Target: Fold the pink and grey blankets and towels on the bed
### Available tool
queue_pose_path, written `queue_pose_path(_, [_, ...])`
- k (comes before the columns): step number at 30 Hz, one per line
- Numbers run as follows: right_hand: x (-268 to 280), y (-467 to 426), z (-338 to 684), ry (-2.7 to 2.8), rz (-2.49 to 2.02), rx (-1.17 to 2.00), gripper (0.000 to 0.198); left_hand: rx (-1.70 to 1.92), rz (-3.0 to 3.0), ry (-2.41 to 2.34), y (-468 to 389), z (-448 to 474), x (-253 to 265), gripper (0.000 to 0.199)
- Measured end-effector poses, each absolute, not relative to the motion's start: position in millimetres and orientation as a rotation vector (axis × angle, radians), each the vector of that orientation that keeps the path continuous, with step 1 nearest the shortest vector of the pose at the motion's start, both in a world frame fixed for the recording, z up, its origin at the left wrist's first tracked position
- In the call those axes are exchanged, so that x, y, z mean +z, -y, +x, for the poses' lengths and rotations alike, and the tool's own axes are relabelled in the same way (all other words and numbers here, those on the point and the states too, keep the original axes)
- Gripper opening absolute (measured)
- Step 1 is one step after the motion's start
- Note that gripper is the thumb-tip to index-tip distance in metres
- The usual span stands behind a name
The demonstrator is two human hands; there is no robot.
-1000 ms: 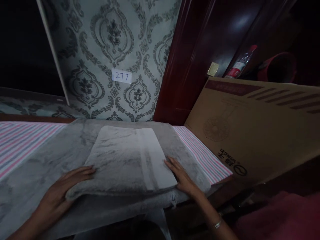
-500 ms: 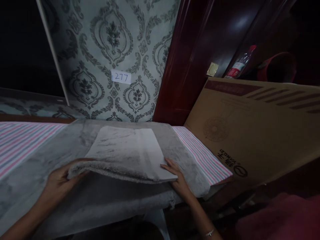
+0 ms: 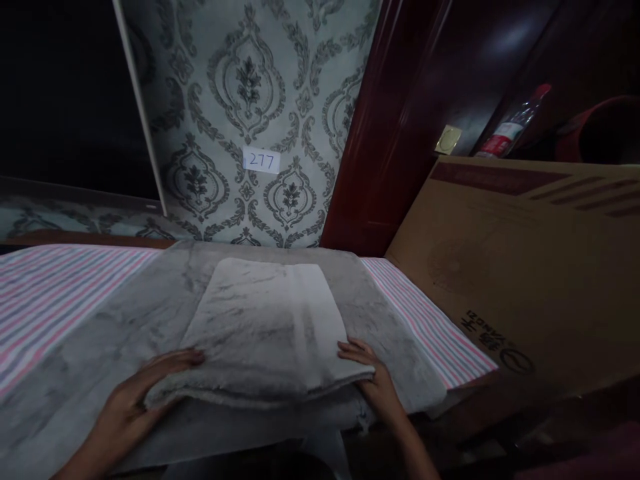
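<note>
A folded grey plush towel [image 3: 255, 313] with a paler flat band lies on a grey plush cover [image 3: 150, 320]. My left hand [image 3: 150, 393] grips its front left corner, fingers on top and thumb beneath the thick fold. At the front right corner, my right hand [image 3: 367, 373] pinches the layers, with fingers on the upper face and the thumb hidden under the edge. The towel's front edge is slightly raised and bowed between both hands, while its back part rests flat on the cover.
Pink-and-grey striped cloth [image 3: 65, 293] shows on both sides of the cover. A large cardboard box [image 3: 500, 253] stands at the right, with a plastic bottle [image 3: 505, 133] behind it. A dark screen [image 3: 65, 100] is at the left; a paper label [image 3: 261, 160] marks the wallpaper.
The towel's front edge has come lower and nearer to me, with both hands still holding its corners. My left fingers reach farther over the top. The whole view has shifted slightly.
</note>
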State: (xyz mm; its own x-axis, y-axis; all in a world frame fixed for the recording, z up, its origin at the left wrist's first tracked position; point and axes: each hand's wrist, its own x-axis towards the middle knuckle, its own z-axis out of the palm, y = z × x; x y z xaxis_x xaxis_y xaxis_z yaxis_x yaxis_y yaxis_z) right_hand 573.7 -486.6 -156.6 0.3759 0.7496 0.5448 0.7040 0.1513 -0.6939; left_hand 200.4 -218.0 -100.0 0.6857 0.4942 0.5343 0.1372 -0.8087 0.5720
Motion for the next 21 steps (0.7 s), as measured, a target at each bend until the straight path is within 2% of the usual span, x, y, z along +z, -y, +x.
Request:
queue_pose_path(6, [-165, 488, 576, 1.385, -1.623, 0.016, 0.029, 0.944, 2.6, -0.323, 214, 193, -131, 0.038])
queue_pose_path(11, [-173, 487, 578, 1.401, -1.768, -0.061, 0.045, 0.867, 2.806, -0.378, 207, 192, -133, 0.055])
queue_pose_path(17, [-175, 482, 581, 1.398, -1.827, -0.064, 0.054, 0.727, 2.954, -0.272, 186, 203, -124, 0.052])
queue_pose_path(21, [-171, 477, 584, 1.349, -1.837, 0.002, 0.041, 0.755, 2.894, -0.264, 177, 210, -128, 0.048])
